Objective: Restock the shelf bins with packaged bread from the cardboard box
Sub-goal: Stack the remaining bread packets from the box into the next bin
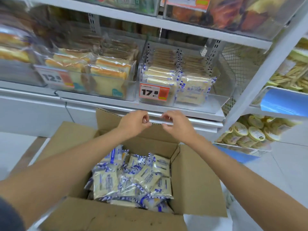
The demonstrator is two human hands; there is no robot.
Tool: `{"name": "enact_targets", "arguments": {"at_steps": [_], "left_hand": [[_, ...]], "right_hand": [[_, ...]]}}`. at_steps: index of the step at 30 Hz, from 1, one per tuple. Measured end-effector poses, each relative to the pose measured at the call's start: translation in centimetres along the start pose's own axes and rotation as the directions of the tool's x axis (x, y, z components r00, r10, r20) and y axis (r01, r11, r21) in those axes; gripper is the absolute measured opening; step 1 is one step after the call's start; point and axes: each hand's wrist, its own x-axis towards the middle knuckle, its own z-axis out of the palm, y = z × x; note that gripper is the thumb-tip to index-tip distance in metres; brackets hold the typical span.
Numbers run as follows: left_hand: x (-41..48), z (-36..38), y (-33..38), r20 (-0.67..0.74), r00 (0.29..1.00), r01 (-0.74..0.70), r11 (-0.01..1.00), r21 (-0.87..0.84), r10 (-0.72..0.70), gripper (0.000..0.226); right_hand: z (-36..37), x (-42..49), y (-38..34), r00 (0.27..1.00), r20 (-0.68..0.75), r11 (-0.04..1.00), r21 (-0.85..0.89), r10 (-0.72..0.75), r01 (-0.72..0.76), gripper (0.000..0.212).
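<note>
Packaged bread [131, 179] in blue-and-white wrappers lay loosely heaped inside the open cardboard box [196, 180], low in the head view and below both forearms. None of it was in hand. Left hand [135, 125] and right hand [177, 126] hovered close together over the box's far flap [106, 119], just under the shelf edge [191, 114]. Fingers on both were curled toward the thumbs; whether they pinched the flap edge or held nothing, cannot tell. The matching bin [215, 104], with the 17.8 price tag [154, 93], sat directly above and was partly filled, one upright pack [193, 90] at its front. Risks, as judged: the wrappers looked slick and the pile was jumbled, so a multi-pack grab could shed one back into the box or onto the floor. The raised far flap stood between box and shelf and could catch a wrist or a pack on the lift. Pushing stock in hard could tip the upright pack. The neighbouring bin [100, 95] held different bread, so a mis-sort was possible.
</note>
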Motion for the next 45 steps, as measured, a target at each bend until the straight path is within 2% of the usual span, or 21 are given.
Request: {"name": "enact_targets", "arguments": {"at_steps": [3, 6, 10, 13, 14, 15, 18, 19, 22, 23, 25, 27, 30, 32, 33, 34, 36, 39, 41, 43, 45], "left_hand": [[-3.6, 3.5, -6.0, 0.15, 0.973, 0.181, 0.983, -0.019, -0.176, 0.014], [-6.4, 5.7, -11.2, 0.213, 0.935, 0.306, 0.949, -0.076, -0.285, 0.011], [-8.9, 7.2, -15.9, 0.243, 0.9, 0.404, 0.901, -0.158, -0.361, 0.012], [-9.7, 7.9, -17.4, 0.233, 0.894, 0.429, 0.881, -0.2, -0.383, 0.013], [-9.7, 8.2, -17.7, 0.226, 0.891, 0.44, 0.871, -0.218, -0.394, 0.013], [-9.7, 8.6, -18.0, 0.221, 0.889, 0.448, 0.862, -0.237, -0.401, 0.013], [-9.7, 9.2, -18.0, 0.233, 0.875, 0.477, 0.836, -0.271, -0.424, 0.013], [-9.7, 9.4, -17.9, 0.238, 0.873, 0.482, 0.83, -0.28, -0.427, 0.012], [-9.9, 9.6, -17.2, 0.261, 0.865, 0.491, 0.827, -0.273, -0.428, 0.007], [-10.0, 9.7, -17.0, 0.273, 0.866, 0.488, 0.829, -0.274, -0.419, 0.007], [-10.0, 9.9, -16.5, 0.285, 0.867, 0.483, 0.829, -0.283, -0.408, 0.008], [-9.8, 10.0, -16.1, 0.293, 0.861, 0.495, 0.814, -0.304, -0.415, 0.011], [-9.3, 10.2, -15.3, 0.318, 0.849, 0.516, 0.788, -0.336, -0.421, 0.015], [-8.7, 10.3, -14.0, 0.406, 0.835, 0.513, 0.79, -0.334, -0.371, 0.055], [-8.3, 10.5, -13.1, 0.471, 0.802, 0.548, 0.767, -0.335, -0.368, 0.075], [-7.9, 10.8, -12.3, 0.511, 0.774, 0.58, 0.744, -0.333, -0.374, 0.078], [-7.1, 11.1, -11.6, 0.51, 0.745, 0.627, 0.714, -0.312, -0.431, 0.039], [-6.6, 10.2, -12.6, 0.429, 0.757, 0.645, 0.672, -0.364, -0.493, 0.046], [-7.0, 9.1, -14.1, 0.399, 0.743, 0.666, 0.65, -0.365, -0.538, 0.046], [-7.8, 8.3, -15.5, 0.423, 0.707, 0.704, 0.616, -0.353, -0.566, 0.049], [-8.4, 7.9, -16.4, 0.447, 0.692, 0.718, 0.601, -0.35, -0.567, 0.074]], "right_hand": [[7.1, -3.6, 1.7, 0.941, 0.321, 0.994, -0.014, 0.106, -0.107, 0.035], [13.7, -6.0, 3.9, 0.805, 0.548, 0.964, -0.01, 0.228, -0.267, 0.048], [19.6, -7.8, 6.0, 0.666, 0.597, 0.875, -0.139, 0.448, -0.464, 0.07], [22.9, -9.4, 5.7, 0.535, 0.726, 0.85, -0.13, 0.433, -0.511, 0.076], [23.8, -9.9, 5.1, 0.525, 0.752, 0.862, -0.111, 0.398, -0.494, 0.076], [24.4, -10.4, 4.6, 0.557, 0.746, 0.882, -0.085, 0.364, -0.463, 0.071], [24.8, -9.9, 4.8, 0.745, 0.573, 0.919, -0.037, 0.341, -0.392, 0.059], [24.7, -9.4, 5.3, 0.754, 0.541, 0.908, -0.044, 0.373, -0.417, 0.064], [24.1, -7.6, 6.6, 0.631, 0.655, 0.802, 0.062, 0.416, -0.594, 0.089], [24.0, -7.1, 6.8, 0.603, 0.69, 0.795, 0.064, 0.401, -0.603, 0.093], [23.9, -6.5, 7.2, 0.582, 0.708, 0.862, -0.074, 0.4, -0.502, 0.094], [23.7, -6.5, 7.6, 0.597, 0.711, 0.905, -0.134, 0.371, -0.403, 0.082], [22.8, -6.8, 7.8, 0.68, 0.681, 0.908, 0.056, 0.27, -0.416, 0.045], [21.6, -6.4, 6.7, 0.742, 0.642, 0.866, 0.244, 0.192, -0.436, 0.038], [20.9, -5.9, 5.8, 0.77, 0.616, 0.834, 0.331, 0.164, -0.442, 0.037], [20.2, -5.3, 4.7, 0.786, 0.601, 0.801, 0.396, 0.144, -0.449, 0.035], [18.8, -4.1, 3.0, 0.791, 0.601, 0.742, 0.479, 0.113, -0.469, 0.047], [17.7, -3.8, 3.0, 0.787, 0.572, 0.706, 0.458, 0.231, -0.54, 0.064], [18.5, -5.0, 4.8, 0.726, 0.573, 0.737, 0.287, 0.38, -0.612, 0.064], [20.4, -7.0, 6.6, 0.56, 0.661, 0.71, 0.059, 0.499, -0.702, 0.071], [22.5, -9.1, 7.4, 0.407, 0.741, 0.673, -0.082, 0.534, -0.735, 0.07]]}}
